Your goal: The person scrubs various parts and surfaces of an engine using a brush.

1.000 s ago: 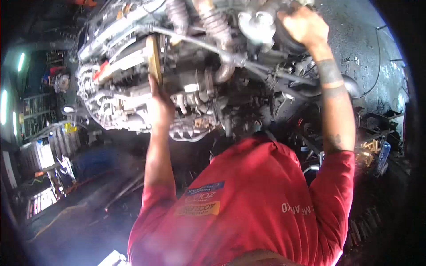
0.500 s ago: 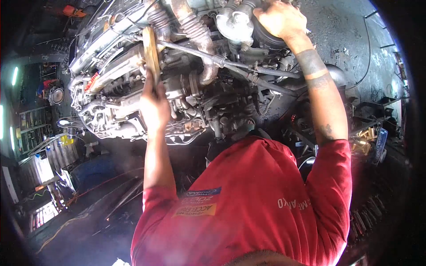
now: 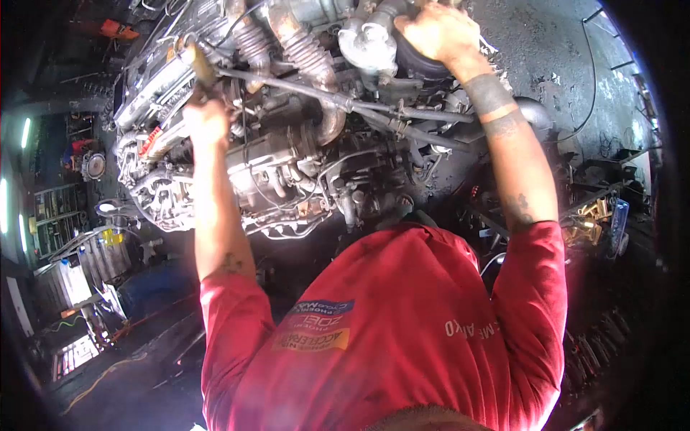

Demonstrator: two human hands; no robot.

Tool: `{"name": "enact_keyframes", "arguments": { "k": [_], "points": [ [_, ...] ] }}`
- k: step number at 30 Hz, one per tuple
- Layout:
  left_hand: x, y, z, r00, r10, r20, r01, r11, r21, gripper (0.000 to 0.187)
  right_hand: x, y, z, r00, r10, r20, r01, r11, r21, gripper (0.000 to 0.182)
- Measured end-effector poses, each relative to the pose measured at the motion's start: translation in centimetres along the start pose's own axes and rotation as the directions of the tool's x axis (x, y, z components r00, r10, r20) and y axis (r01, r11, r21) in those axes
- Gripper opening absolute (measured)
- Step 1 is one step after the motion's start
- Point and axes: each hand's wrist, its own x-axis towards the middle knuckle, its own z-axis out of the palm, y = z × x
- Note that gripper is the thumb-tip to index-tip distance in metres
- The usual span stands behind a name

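A large, grimy engine (image 3: 266, 158) stretches across the upper left, with ribbed, rusty pipes and thin metal lines. My left hand (image 3: 208, 118) is closed around a flat piece of wood (image 3: 202, 66), whose far end points up over the engine's left part. Motion blurs this hand and the wood. My right hand (image 3: 445, 34) is at the top, fingers curled, against a black round part (image 3: 424, 63) beside a pale metal housing (image 3: 368, 47). What its fingertips hold, if anything, is hidden. A long metal rod (image 3: 309, 90) runs between my two hands.
A red coiled piece (image 3: 150, 141) sits on the engine's left side. Brass-coloured parts (image 3: 593, 215) and a blue item (image 3: 618, 224) stand at the right. Several tools (image 3: 600, 348) lie at the lower right. A cable (image 3: 595, 93) crosses the grey floor.
My left hand has moved left and upward with the wood, uncovering the engine's middle. My right hand stays at the black round part while the view shifts slightly.
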Motion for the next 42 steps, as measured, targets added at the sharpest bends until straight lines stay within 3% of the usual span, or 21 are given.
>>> {"name": "enact_keyframes", "arguments": {
  "k": [1,3,7,9,11,13,15,17,19,20,21,23,24,27,29,31,32,33,37,39,42],
  "points": [
    [-0.2,0.8,-0.8,0.999,-0.021,-0.029,0.016,0.987,-0.162,0.036,0.2,-0.3,-0.3,0.997,0.059,0.052,-0.058,0.998,-0.028,0.052],
    [-3.0,3.8,-1.1,0.971,-0.238,0.022,0.209,0.804,-0.557,0.011,1.1,1.0,2.4,0.991,-0.075,-0.113,0.059,0.989,-0.137,0.059],
    [-6.6,3.4,2.7,0.951,-0.247,0.184,0.292,0.529,-0.797,0.029,2.0,1.2,3.0,0.998,-0.006,-0.063,0.001,0.997,-0.081,0.054],
    [-3.8,3.1,6.1,0.936,-0.293,0.198,0.311,0.415,-0.855,0.013,1.9,1.3,3.1,0.998,-0.029,-0.063,0.024,0.997,-0.072,0.053],
    [-0.4,3.0,11.0,0.974,-0.226,0.004,0.128,0.537,-0.834,0.010,2.1,1.4,2.9,0.996,-0.046,-0.075,0.041,0.997,-0.064,0.051],
    [4.2,4.2,11.7,0.902,-0.428,0.054,0.304,0.542,-0.783,0.009,1.9,1.4,3.0,0.998,-0.031,-0.058,0.030,0.999,-0.021,0.051],
    [3.6,5.3,10.2,0.917,-0.363,0.167,0.377,0.648,-0.662,0.013,1.6,1.4,2.5,0.997,-0.046,-0.058,0.047,0.999,0.016,0.053],
    [9.5,-7.8,11.3,0.982,0.150,0.114,-0.079,0.879,-0.470,0.007,1.3,1.1,2.2,0.998,-0.003,-0.060,0.003,1.000,-0.002,0.053],
    [-3.1,5.9,8.0,0.934,-0.264,0.240,0.356,0.650,-0.672,0.010,1.3,1.0,1.9,1.000,-0.014,-0.023,0.014,0.999,0.037,0.052],
    [-1.5,3.9,7.9,0.936,-0.196,0.293,0.349,0.642,-0.683,0.013,1.6,1.0,2.3,0.998,-0.001,-0.056,0.003,0.999,0.049,0.052],
    [-0.1,4.3,7.8,0.910,-0.340,0.239,0.411,0.645,-0.644,0.015,1.6,0.9,2.7,0.997,0.009,-0.077,-0.004,0.998,0.056,0.052],
    [3.8,3.0,7.3,0.884,-0.386,0.263,0.461,0.629,-0.626,0.017,1.5,0.9,2.4,1.000,-0.004,-0.031,0.005,1.000,0.030,0.051],
    [4.8,2.7,7.3,0.847,-0.431,0.312,0.515,0.516,-0.685,0.013,0.9,0.7,1.5,1.000,-0.001,-0.020,0.002,0.999,0.043,0.050],
    [-0.9,3.8,8.0,0.874,-0.403,0.273,0.473,0.574,-0.668,0.010,1.3,0.7,1.9,1.000,-0.001,-0.005,0.001,0.999,0.036,0.049],
    [-4.6,5.5,7.7,0.937,-0.217,0.273,0.348,0.645,-0.681,0.015,1.5,0.9,2.6,0.997,-0.012,-0.080,0.014,1.000,0.023,0.050],
    [-1.6,5.0,7.4,0.943,-0.243,0.225,0.331,0.665,-0.669,0.015,1.6,0.8,2.7,0.997,0.010,-0.073,-0.006,0.999,0.050,0.050],
    [1.5,2.7,7.4,0.929,-0.293,0.224,0.369,0.761,-0.534,0.011,1.5,0.8,2.6,0.999,0.006,-0.048,-0.004,0.999,0.040,0.050],
    [2.9,3.2,7.5,0.888,-0.389,0.244,0.448,0.617,-0.647,0.012,1.5,0.9,2.4,1.000,0.003,-0.031,-0.002,1.000,0.027,0.050],
    [-1.9,3.9,6.3,0.930,-0.288,0.227,0.366,0.764,-0.532,0.007,1.3,0.9,2.4,0.997,-0.002,-0.076,0.001,1.000,-0.006,0.053],
    [-7.5,5.1,4.1,0.899,-0.190,0.395,0.378,0.793,-0.478,0.028,1.2,1.0,2.1,0.998,-0.010,-0.059,0.010,1.000,0.002,0.053],
    [-9.5,4.1,0.0,0.984,0.036,0.172,0.042,0.900,-0.435,0.055,1.0,1.2,2.1,0.996,-0.042,-0.083,0.043,0.999,0.003,0.054]
  ]
}}
